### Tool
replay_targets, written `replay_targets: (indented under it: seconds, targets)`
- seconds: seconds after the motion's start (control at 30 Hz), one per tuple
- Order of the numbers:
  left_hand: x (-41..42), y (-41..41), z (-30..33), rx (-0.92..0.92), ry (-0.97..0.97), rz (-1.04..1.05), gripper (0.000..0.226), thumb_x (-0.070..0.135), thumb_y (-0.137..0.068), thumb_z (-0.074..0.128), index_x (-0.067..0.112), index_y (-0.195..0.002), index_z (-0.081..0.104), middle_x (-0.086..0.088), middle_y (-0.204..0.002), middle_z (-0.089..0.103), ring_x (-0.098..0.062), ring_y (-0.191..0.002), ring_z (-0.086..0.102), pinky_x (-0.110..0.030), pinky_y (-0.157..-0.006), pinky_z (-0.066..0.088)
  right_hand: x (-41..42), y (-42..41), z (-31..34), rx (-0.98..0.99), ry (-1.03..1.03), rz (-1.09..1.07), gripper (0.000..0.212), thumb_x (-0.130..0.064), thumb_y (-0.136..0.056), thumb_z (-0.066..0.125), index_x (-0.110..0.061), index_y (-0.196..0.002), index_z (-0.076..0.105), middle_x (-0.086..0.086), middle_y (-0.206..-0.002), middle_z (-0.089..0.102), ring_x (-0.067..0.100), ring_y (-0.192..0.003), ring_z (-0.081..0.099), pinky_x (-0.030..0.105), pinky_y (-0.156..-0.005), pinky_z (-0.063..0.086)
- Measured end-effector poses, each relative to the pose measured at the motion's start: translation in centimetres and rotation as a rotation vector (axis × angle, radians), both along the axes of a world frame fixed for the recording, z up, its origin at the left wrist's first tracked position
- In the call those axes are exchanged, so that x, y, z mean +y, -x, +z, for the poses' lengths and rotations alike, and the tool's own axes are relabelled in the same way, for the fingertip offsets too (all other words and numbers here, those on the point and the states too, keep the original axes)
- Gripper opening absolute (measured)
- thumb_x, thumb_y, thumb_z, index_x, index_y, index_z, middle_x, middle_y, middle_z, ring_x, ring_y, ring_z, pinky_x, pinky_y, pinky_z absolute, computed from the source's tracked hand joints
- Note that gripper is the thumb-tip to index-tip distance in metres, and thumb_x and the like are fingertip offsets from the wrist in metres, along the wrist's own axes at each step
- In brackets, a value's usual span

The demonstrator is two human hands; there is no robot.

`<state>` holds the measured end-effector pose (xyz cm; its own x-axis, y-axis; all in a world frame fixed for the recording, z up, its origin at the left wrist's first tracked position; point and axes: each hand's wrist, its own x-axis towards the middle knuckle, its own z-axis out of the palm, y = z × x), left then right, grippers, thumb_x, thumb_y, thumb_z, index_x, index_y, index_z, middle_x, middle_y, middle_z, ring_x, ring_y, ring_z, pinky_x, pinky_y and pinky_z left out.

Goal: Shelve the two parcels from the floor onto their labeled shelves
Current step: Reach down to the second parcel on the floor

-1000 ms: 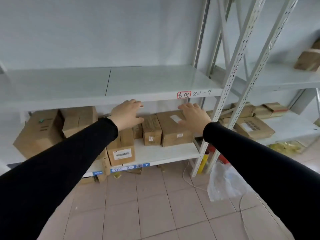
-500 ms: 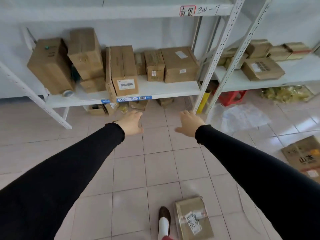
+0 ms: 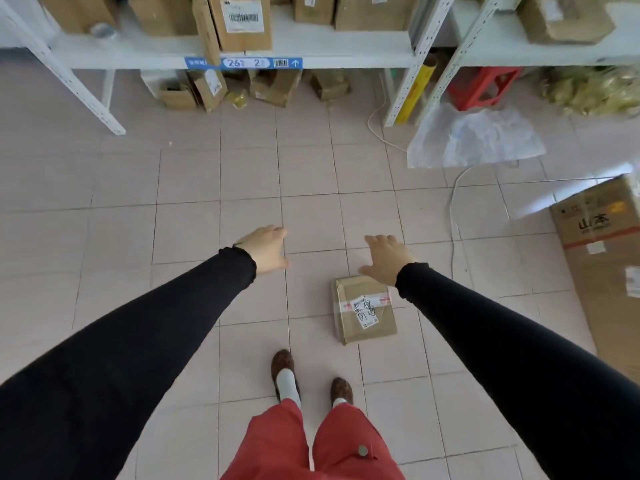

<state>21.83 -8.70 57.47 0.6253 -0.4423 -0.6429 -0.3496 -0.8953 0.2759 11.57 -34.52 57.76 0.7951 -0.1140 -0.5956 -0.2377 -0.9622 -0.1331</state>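
One taped cardboard parcel (image 3: 365, 309) lies flat on the tiled floor (image 3: 187, 188), just ahead of the person's shoes. Above it, left hand (image 3: 266, 249) and right hand (image 3: 386, 259) hang spread, grasping nothing.

Parcel storeroom: metal shelving (image 3: 346, 46) of cardboard boxes (image 3: 242, 22), numbered label (image 3: 244, 63).

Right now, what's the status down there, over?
Left hand open, empty. Right hand open, above the parcel. Parcel flat on floor, untouched. Nothing in the way.
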Motion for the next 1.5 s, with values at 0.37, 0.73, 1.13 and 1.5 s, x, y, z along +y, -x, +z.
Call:
replay_targets:
  seconds: [0.37, 0.73, 1.13, 1.5]
  targets:
    - [-6.9, 18.4, -10.5, 0.190, 0.014, 0.173, 0.074, 0.037, -0.097, 0.064, 0.008, -0.158, 0.033, -0.013, -0.160, 0.041, -0.031, -0.144, 0.043, -0.043, -0.112, 0.041, -7.4, 16.7, -10.5, 0.103, -0.025, 0.043, 0.061, -0.036, -0.088, 0.058, -0.013, -0.143, 0.042, 0.009, -0.136, 0.055, 0.030, -0.123, 0.050, 0.041, -0.099, 0.045]
    - [-14.7, 29.4, -30.1, 0.333, 0.099, 0.597, 0.085, 0.037, -0.096, 0.068, 0.009, -0.163, 0.025, -0.013, -0.168, 0.032, -0.030, -0.151, 0.037, -0.034, -0.115, 0.033, -17.6, 25.0, -29.8, 0.192, 0.023, -0.043, 0.057, -0.032, -0.091, 0.058, -0.011, -0.141, 0.041, 0.011, -0.136, 0.053, 0.031, -0.124, 0.048, 0.042, -0.095, 0.046]
    - [-16.6, 29.5, -54.7, 0.399, 0.116, 0.882, 0.081, 0.041, -0.095, 0.070, 0.008, -0.157, 0.031, -0.012, -0.160, 0.041, -0.030, -0.142, 0.044, -0.034, -0.104, 0.035, -19.5, 27.0, -52.7, 0.218, 0.017, -0.089, 0.060, -0.031, -0.092, 0.058, -0.011, -0.145, 0.036, 0.010, -0.138, 0.050, 0.031, -0.127, 0.045, 0.043, -0.094, 0.047]
    - [-17.3, 28.5, -66.7, 0.624, 0.344, 1.270, 0.074, 0.048, -0.082, 0.083, 0.015, -0.141, 0.052, -0.001, -0.136, 0.063, -0.022, -0.124, 0.058, -0.032, -0.099, 0.043, -19.8, 26.4, -64.6, 0.181, -0.064, -0.235, 0.051, -0.028, -0.090, 0.062, -0.010, -0.134, 0.045, 0.012, -0.125, 0.057, 0.031, -0.115, 0.053, 0.044, -0.089, 0.049]
